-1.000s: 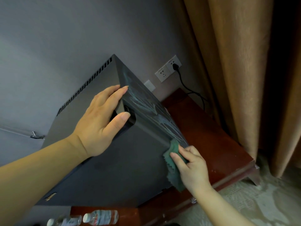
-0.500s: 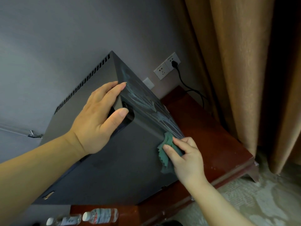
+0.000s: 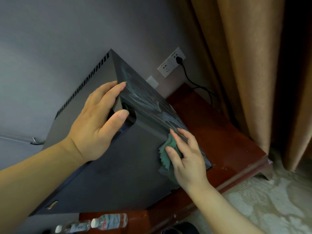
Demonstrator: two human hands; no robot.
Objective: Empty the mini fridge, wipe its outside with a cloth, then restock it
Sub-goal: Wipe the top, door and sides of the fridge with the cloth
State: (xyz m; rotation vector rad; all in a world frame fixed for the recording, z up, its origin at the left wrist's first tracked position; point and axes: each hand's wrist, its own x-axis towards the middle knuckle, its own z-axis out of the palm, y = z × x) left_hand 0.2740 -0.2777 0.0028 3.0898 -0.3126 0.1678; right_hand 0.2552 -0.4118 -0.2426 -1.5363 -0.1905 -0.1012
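A dark grey mini fridge stands on a red-brown wooden cabinet, its door closed. My left hand grips its top front edge, fingers over the top and thumb at the recessed handle. My right hand holds a green cloth against the fridge's right front edge, thumb on the cloth and fingers reaching round onto the side panel. That side panel shows pale wipe streaks. Two water bottles lie at the bottom, in front of the fridge.
A wall socket with a black plug and cable sits behind the fridge. Brown curtains hang on the right, close to the cabinet. Patterned carpet lies below right. A grey wall backs the fridge.
My right hand has slid the cloth upward along the fridge's right front edge. My left hand has kept its hold on the top edge.
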